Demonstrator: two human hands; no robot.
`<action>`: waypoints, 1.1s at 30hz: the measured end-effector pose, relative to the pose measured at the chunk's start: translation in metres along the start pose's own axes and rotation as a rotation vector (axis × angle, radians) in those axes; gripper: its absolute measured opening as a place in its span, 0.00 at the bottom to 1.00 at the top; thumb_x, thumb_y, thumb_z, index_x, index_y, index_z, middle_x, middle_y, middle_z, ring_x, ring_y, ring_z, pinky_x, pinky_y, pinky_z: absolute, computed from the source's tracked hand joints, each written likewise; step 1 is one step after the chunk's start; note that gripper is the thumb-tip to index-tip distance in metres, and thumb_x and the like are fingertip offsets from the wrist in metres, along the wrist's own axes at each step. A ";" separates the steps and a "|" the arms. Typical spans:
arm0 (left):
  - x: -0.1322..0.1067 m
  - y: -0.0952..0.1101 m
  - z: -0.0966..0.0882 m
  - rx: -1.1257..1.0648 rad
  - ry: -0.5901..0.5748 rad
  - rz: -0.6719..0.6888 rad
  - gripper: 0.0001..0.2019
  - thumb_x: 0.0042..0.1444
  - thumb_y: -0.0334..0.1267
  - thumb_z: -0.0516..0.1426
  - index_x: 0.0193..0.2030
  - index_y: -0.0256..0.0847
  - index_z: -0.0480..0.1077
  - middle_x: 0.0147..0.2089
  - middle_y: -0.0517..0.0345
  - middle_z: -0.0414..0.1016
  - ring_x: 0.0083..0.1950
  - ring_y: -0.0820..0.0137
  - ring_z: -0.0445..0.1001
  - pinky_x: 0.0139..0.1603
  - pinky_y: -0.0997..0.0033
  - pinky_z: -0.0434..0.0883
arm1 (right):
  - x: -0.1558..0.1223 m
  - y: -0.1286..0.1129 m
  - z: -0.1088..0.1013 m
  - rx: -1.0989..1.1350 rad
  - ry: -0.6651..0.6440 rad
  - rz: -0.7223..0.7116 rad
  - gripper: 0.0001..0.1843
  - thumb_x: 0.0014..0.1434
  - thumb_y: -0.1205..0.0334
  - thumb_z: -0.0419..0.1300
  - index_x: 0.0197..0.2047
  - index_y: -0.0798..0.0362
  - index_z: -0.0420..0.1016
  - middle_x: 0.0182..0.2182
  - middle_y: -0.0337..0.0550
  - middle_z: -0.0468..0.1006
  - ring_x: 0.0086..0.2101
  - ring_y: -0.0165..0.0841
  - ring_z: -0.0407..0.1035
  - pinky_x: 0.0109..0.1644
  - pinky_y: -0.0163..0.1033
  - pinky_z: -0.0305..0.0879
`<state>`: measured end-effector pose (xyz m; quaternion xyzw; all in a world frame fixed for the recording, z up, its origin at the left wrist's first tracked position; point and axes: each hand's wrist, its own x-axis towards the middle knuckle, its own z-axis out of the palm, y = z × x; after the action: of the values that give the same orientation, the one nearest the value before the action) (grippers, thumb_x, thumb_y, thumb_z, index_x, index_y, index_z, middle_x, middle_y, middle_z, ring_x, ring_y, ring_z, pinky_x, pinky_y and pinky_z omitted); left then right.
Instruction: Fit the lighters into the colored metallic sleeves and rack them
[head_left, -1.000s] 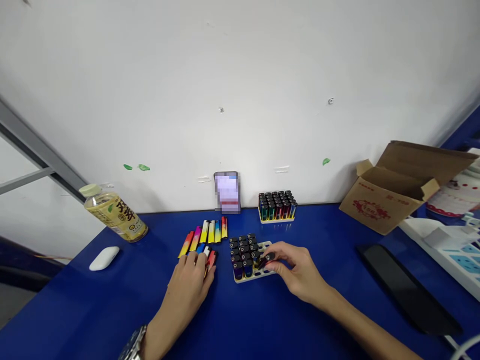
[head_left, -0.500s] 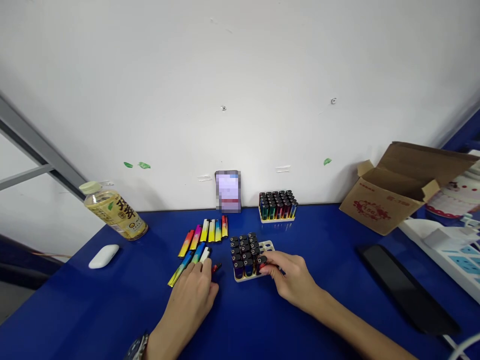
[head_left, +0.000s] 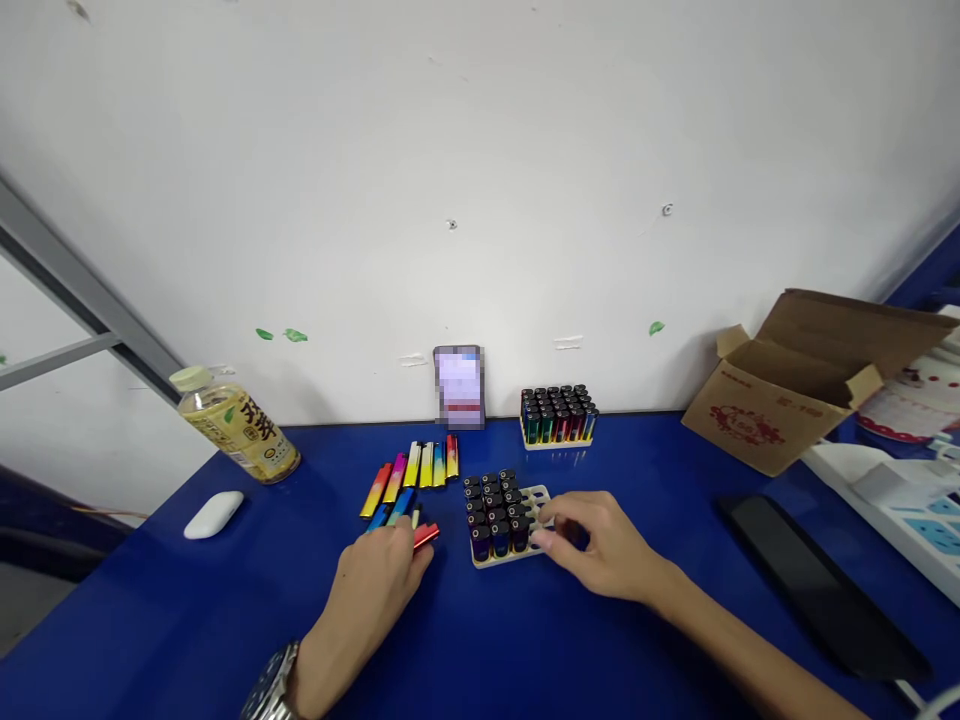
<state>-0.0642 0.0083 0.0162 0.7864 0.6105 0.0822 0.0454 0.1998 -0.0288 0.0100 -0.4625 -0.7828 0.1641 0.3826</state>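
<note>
In the head view, a pale plastic tray [head_left: 538, 548] holds several dark lighters [head_left: 496, 509] standing upright, with bare holes along its right side. My right hand [head_left: 592, 545] is over that side, thumb and fingers apart, with nothing visible between them. Left of the tray, my left hand [head_left: 382, 570] is closed on a red lighter [head_left: 426, 536], which juts out past the index finger and thumb. Blue lighters [head_left: 397, 507] lie partly hidden beyond these fingers. Further back, several yellow, pink and red lighters [head_left: 426, 465] lie loosely in a row.
A second tray of upright lighters [head_left: 559, 416] stands by the wall, near a propped phone [head_left: 460, 388]. On the left are a drink bottle [head_left: 238, 425] and a white earbud case [head_left: 214, 515]. An opened carton [head_left: 750, 420] and a black flat object [head_left: 821, 585] occupy the right.
My right hand has released a lighter, now upright in the tray's front row, and moved slightly right with fingers opened. The red lighter shows more clearly at my left hand.
</note>
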 end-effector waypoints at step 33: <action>0.027 0.074 -0.030 -0.966 0.101 0.171 0.15 0.63 0.50 0.48 0.33 0.42 0.61 0.27 0.66 0.60 0.27 0.75 0.60 0.29 0.75 0.61 | 0.058 0.015 0.032 0.660 0.482 0.466 0.19 0.52 0.59 0.52 0.17 0.48 0.45 0.12 0.28 0.46 0.14 0.22 0.40 0.16 0.33 0.38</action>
<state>0.0075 0.0153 0.0602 0.7180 0.4372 0.3974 0.3680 0.1683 0.0318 0.0058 -0.5046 -0.4529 0.3736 0.6330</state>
